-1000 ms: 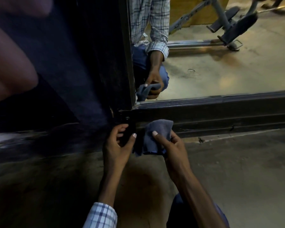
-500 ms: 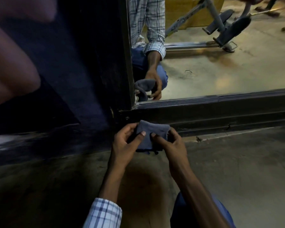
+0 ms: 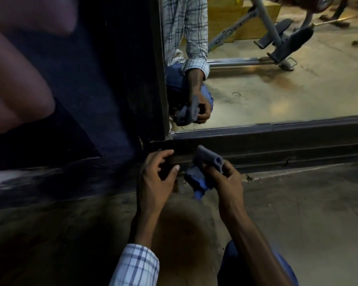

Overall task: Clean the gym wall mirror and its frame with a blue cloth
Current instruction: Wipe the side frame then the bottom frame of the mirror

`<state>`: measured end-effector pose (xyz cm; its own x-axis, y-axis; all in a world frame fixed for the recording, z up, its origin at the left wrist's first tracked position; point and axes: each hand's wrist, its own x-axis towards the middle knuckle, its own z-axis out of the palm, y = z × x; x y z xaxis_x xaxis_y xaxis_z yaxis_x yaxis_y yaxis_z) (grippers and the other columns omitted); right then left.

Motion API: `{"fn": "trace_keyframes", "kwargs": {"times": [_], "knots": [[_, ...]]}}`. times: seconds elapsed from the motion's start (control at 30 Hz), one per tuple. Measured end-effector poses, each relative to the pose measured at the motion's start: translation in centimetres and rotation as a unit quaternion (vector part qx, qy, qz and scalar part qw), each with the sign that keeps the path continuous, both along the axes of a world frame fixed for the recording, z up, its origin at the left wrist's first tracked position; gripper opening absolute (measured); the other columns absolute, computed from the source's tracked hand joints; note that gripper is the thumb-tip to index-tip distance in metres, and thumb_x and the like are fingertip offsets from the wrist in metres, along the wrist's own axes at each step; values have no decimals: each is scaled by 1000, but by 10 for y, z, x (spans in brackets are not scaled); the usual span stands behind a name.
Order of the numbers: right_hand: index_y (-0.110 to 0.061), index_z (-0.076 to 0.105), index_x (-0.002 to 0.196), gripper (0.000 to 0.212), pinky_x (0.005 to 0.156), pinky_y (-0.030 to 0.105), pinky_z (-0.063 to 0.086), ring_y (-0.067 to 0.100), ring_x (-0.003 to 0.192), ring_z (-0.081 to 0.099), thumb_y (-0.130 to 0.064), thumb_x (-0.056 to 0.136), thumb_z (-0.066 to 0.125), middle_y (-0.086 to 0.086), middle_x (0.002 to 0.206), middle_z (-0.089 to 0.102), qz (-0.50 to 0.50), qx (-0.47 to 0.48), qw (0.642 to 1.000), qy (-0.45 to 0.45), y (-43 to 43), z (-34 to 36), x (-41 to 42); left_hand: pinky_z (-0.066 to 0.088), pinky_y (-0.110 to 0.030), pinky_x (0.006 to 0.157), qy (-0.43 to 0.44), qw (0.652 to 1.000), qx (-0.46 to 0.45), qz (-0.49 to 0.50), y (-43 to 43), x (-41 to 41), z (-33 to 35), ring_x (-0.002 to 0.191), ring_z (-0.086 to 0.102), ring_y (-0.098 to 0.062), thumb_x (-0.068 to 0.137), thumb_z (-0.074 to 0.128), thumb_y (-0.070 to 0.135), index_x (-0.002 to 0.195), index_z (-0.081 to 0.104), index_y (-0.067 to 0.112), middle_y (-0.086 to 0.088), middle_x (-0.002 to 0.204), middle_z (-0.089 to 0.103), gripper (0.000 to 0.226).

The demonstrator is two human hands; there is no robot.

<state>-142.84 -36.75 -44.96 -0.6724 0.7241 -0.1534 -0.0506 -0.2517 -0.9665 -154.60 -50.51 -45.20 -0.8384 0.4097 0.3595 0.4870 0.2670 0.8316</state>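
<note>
Head view: two hands low at the bottom left corner of the mirror's frame (image 3: 277, 141), the right one gripping the blue cloth (image 3: 204, 162)

The right hand (image 3: 223, 178) has fingers and thumb curled round the bunched cloth, whose upper fold lies against the dark lower rail of the frame while a loose end hangs just above the concrete floor (image 3: 298, 213). The left hand (image 3: 155, 176) is just beside it and grasps nothing, its fingers loosely bent at the frame's corner and its thumb stretched toward the cloth. In the dim light it may be touching the rail, though that is hard to tell. A checked sleeve (image 3: 136, 265) covers the left forearm. The mirror (image 3: 277, 89) above the rail reflects a hand with the cloth, and a grey gym machine (image 3: 277, 38) on the floor behind
</note>
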Motion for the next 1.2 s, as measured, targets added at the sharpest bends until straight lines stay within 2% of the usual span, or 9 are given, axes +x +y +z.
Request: {"fn": "trace_keyframes", "kwargs": {"times": [0.1, 0.23, 0.4, 0.53, 0.7, 0.87, 1.0, 1.07, 1.2], "knots": [[-12, 61, 110, 17, 69, 19, 56, 14, 93, 67, -5, 94, 66, 8, 108, 65, -104, 58, 993, 1, 12, 10, 0, 49, -25, 103, 94, 994, -24, 46, -3, -6, 0, 123, 58, -12, 84, 83, 11, 130, 67, 19, 4, 131, 59, 49], [-15, 60, 107, 21, 70, 14, 55, -5, 81, 65, -7, 91, 71, -1, 100, 63, -188, 145, 970, 49, 25, 29, 0, 31, -5, 106, 145, 985, -74, 55, -2, -16, 2, 128, 51, -15, 83, 83, 11, 137, 64, 16, -2, 137, 56, 57], [-20, 57, 104, 34, 75, 18, 56, -2, 82, 62, -11, 83, 81, -13, 95, 60, -240, 291, 926, 2, 41, 44, -10, 38, -19, 100, 192, 974, -112, 53, 4, -21, 3, 122, 53, -20, 85, 80, 12, 144, 59, 18, -5, 133, 56, 63], [-21, 60, 112, 34, 85, 27, 59, 1, 94, 63, -12, 85, 78, -6, 110, 64, -133, 364, 920, -63, 28, 23, -48, 49, -31, 99, 203, 970, -121, 51, 8, -23, 0, 121, 54, -23, 85, 78, 7, 145, 57, 19, -4, 132, 54, 65], [-5, 60, 131, 45, 95, 38, 56, 18, 111, 63, -11, 88, 73, 9, 125, 63, 9, 488, 873, 5, 2, -6, -74, 49, -33, 100, 212, 966, -139, 54, 7, -27, -7, 123, 50, -23, 85, 74, -2, 147, 55, 17, -6, 135, 51, 68], [-8, 66, 114, 30, 81, 20, 54, 0, 97, 61, -7, 87, 78, 4, 110, 65, -202, 381, 902, 25, 53, -5, -51, 37, -18, 103, 242, 960, -136, 30, 13, -23, -10, 122, 50, -20, 85, 75, -3, 147, 56, 13, -4, 134, 49, 66], [-6, 65, 123, 36, 93, 17, 51, 3, 107, 59, -5, 88, 74, 7, 121, 63, -51, 464, 883, 47, 24, -7, -66, 48, -34, 104, 266, 955, -126, 30, 29, -18, -6, 123, 49, -23, 82, 77, -4, 143, 59, 9, -7, 136, 51, 64], [-6, 66, 120, 36, 87, 19, 52, 4, 101, 58, -3, 85, 74, 6, 115, 63, -50, 495, 866, 46, 30, -5, -63, 51, -43, 103, 273, 952, -135, 34, 36, -15, -4, 124, 49, -25, 82, 77, -2, 141, 61, 9, -9, 134, 54, 63], [-7, 69, 110, 33, 81, 39, 57, 15, 90, 63, 2, 80, 75, 4, 101, 66, -296, 347, 890, 11, 95, -5, -30, 49, -43, 106, 288, 944, -159, -2, 50, -11, 2, 125, 52, -26, 84, 77, 1, 142, 60, 12, -8, 134, 55, 62]]}}
